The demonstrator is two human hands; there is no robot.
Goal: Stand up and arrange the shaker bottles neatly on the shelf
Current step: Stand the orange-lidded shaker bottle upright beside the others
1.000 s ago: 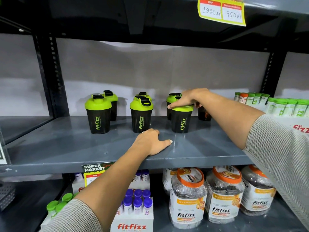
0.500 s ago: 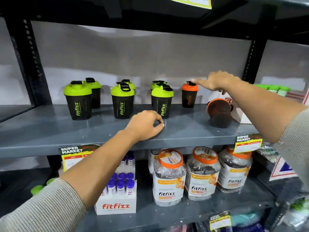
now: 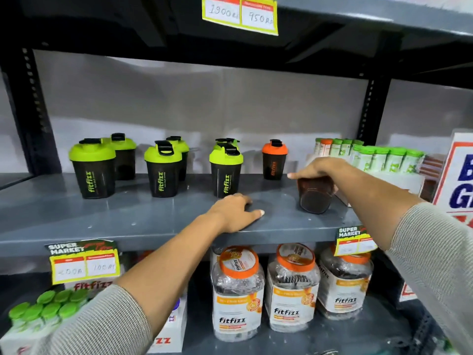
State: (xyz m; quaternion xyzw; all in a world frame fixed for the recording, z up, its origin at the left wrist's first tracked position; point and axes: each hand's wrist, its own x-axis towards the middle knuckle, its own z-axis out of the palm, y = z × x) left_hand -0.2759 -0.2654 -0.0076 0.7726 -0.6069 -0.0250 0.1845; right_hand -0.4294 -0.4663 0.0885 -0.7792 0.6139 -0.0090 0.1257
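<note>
Several black shaker bottles with green lids [image 3: 93,167] stand in pairs on the grey shelf [image 3: 128,219]. One with an orange lid [image 3: 274,160] stands upright further right at the back. My right hand [image 3: 320,168] is closed over the top end of a dark shaker bottle [image 3: 315,196] that leans with its base toward me; its lid is hidden under the hand. My left hand [image 3: 234,212] rests on the shelf in front of the third green pair [image 3: 226,168], fingers curled, holding nothing.
Boxes of green-capped tubes [image 3: 368,156] stand right of the tilted bottle. A black upright post [image 3: 368,108] rises behind them. Large Fitfizz jars [image 3: 238,290] and tube boxes [image 3: 46,311] fill the shelf below. Price tags [image 3: 84,262] hang on the shelf edge.
My right hand came down from the back of the shelf onto the lying dark bottle and closed on its top. The view shifted slightly. My left hand stayed on the shelf.
</note>
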